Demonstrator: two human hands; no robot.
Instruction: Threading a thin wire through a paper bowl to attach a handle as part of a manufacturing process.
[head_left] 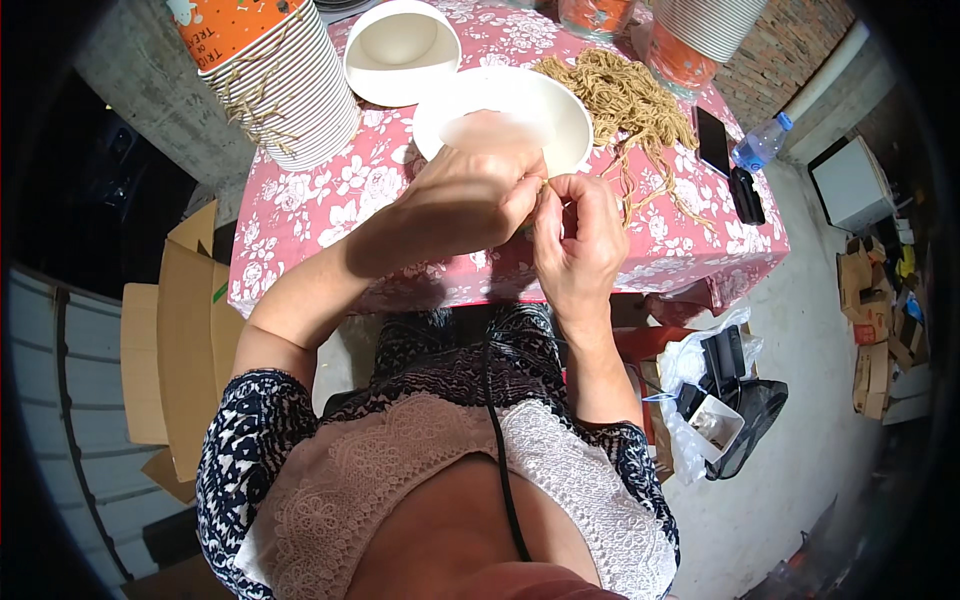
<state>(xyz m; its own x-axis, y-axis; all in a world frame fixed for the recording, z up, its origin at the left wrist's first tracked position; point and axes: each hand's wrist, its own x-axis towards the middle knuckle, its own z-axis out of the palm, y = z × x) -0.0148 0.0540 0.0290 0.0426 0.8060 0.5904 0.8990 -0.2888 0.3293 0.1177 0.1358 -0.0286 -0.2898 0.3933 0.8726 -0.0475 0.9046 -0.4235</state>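
Observation:
My left hand reaches across the front of a white bucket that lies with its open mouth toward me. Its thumb and fingers are closed in a pinch. Close against it, my right hand pinches too, thumb against forefinger. Between the fingertips shows a tiny bit of tan cord; most of it is hidden by the fingers. Behind the left hand, part of the bucket is covered and blurred. A second white bucket lies beyond it, also showing its inside.
A tall stack of nested buckets with cords hanging off stands at the left. Tan twine lies heaped at the right, near a phone, a black case and a bottle. An open carton is left of the table.

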